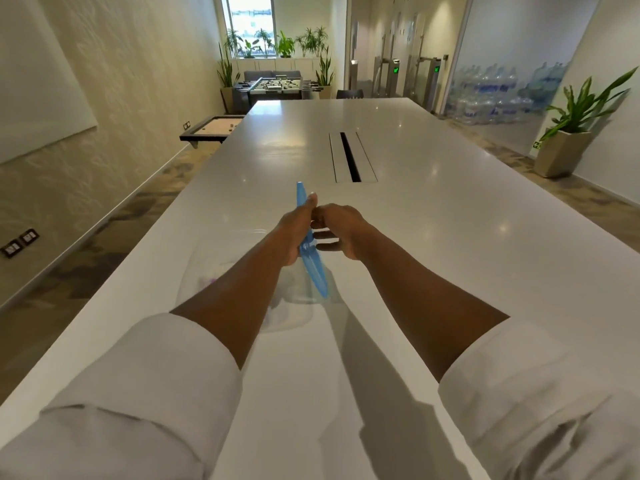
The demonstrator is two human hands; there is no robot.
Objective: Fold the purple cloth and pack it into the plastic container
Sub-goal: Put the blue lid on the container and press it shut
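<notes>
A clear plastic container (pixel 207 282) stands on the white table (pixel 433 237), mostly under my left forearm. Faint purple shows through its wall; the purple cloth itself is largely hidden. A blue lid (pixel 313 261) is held on edge, nearly upright, above the container's right side. My left hand (pixel 294 230) grips the lid from the left, thumb along its upper part. My right hand (pixel 341 230) meets it from the right, fingers curled at the lid's edge.
A dark cable slot (pixel 349 157) runs along the table's middle beyond my hands. A low games table (pixel 211 128) sits off the table's left side. A potted plant (pixel 568 143) stands by the right wall.
</notes>
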